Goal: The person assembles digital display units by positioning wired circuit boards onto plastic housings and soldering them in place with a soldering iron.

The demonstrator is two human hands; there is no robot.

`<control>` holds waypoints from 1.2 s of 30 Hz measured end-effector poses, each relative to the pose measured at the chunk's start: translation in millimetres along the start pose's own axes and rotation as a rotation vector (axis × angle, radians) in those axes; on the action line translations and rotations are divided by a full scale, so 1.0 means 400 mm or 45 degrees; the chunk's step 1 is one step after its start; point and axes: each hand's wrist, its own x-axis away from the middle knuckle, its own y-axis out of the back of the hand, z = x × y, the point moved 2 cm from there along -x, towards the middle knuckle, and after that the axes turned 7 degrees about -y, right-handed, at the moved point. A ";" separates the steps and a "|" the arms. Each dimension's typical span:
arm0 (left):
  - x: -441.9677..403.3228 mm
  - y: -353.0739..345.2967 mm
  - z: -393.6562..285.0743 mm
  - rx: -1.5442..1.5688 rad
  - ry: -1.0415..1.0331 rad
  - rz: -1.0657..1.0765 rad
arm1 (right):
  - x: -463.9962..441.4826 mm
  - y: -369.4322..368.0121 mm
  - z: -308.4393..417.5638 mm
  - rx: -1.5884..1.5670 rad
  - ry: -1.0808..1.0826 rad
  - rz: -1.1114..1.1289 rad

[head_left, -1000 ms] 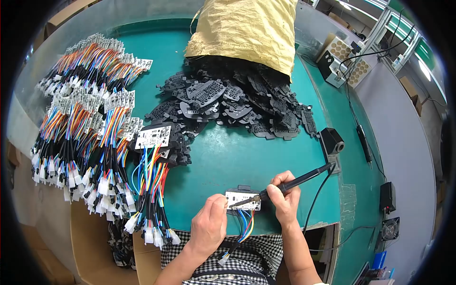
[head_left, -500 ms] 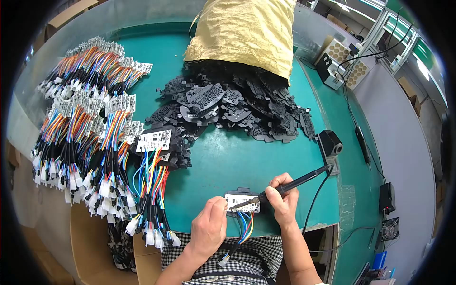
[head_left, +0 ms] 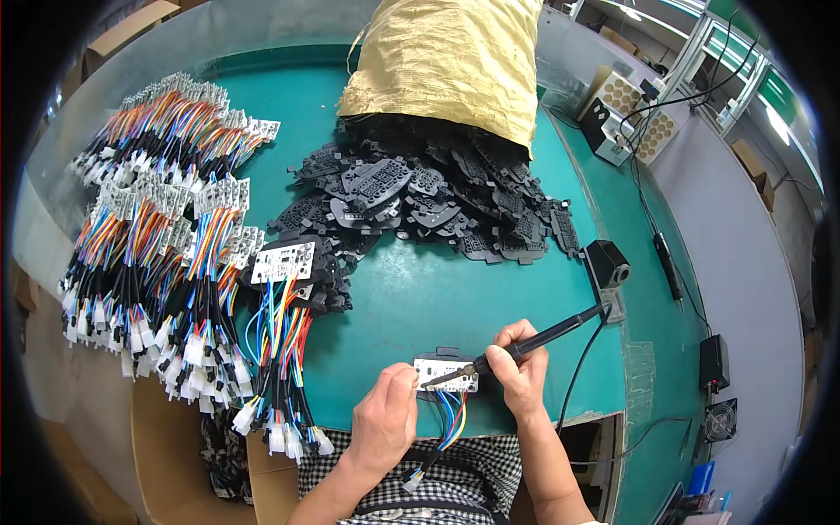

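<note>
A white circuit board (head_left: 434,367) lies on a black plastic plate (head_left: 447,353) near the table's front edge. Coloured wires (head_left: 452,415) run from its lower side down to a white connector (head_left: 413,481) hanging over the edge. My left hand (head_left: 385,418) is closed, its fingertips pinching at the board's left edge; the exact hold is partly hidden. In my right hand (head_left: 522,367) is a soldering iron (head_left: 560,329), fingers wrapped round its handle. The iron slants down to the left, its tip over the lower left of the board.
A yellow woven sack (head_left: 446,66) spills black plastic plates (head_left: 437,192) at the back. Bundles of wired boards (head_left: 157,262) fill the left, beside a stack of assembled pieces (head_left: 284,261). A soldering iron holder (head_left: 607,265) stands right; the iron's cord (head_left: 573,385) hangs nearby.
</note>
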 end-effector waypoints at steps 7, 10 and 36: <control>0.000 0.000 -0.001 -0.002 0.006 -0.004 | -0.001 0.001 -0.003 -0.008 0.034 -0.006; -0.001 0.001 -0.003 0.008 0.014 -0.004 | 0.000 0.001 0.001 0.000 0.037 -0.005; -0.143 0.239 -0.042 -0.287 0.042 -0.030 | 0.016 0.179 0.019 -0.509 0.337 -0.691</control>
